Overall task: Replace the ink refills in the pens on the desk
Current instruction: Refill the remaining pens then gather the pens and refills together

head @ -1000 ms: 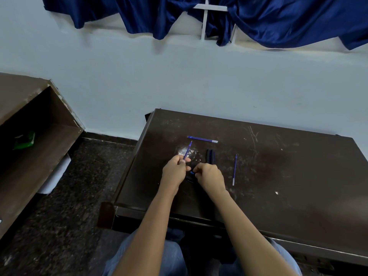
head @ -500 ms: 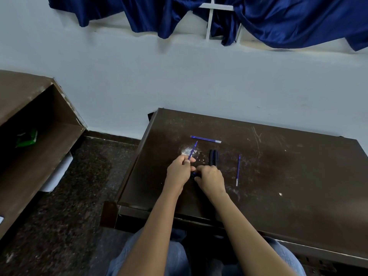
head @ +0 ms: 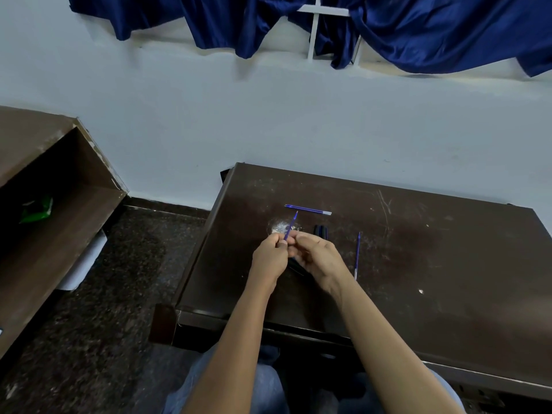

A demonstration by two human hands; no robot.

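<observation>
Since half a second ago our right hand (head: 322, 258) is sitting higher and looser, its fingertips coming up to meet our left hand (head: 270, 255), where before it was curling tighter and lower beside it. We are pinching the blue refill (head: 291, 225) in the left hand, thumb and curled fingers closing round its lower end. Its upper part is sticking up and away from us, tilting slightly right, above the desk (head: 433, 264). The right hand's fingers are bending loosely, their tips touching the left hand's fingers right at the refill. We cannot tell whether they are gripping it or only resting against it.

A dark pen barrel (head: 296, 266) is showing beneath and between the two hands, and we cannot tell which hand, if either, is holding it. Just beyond the hands a second refill (head: 307, 209) is lying crosswise on the desk, its pale tip pointing right. A third refill (head: 357, 253) is lying lengthwise just right of the right hand. Between those two, a pair of black pen pieces (head: 321, 230) is lying side by side, partly hidden behind the right hand.

A whitish scuffed patch (head: 279, 227) is showing on the desktop behind the held refill. Off to the left a brown shelf unit (head: 59, 204) is holding a green packet (head: 37, 210), and a dark blue curtain (head: 418, 34) is hanging over the pale wall.
</observation>
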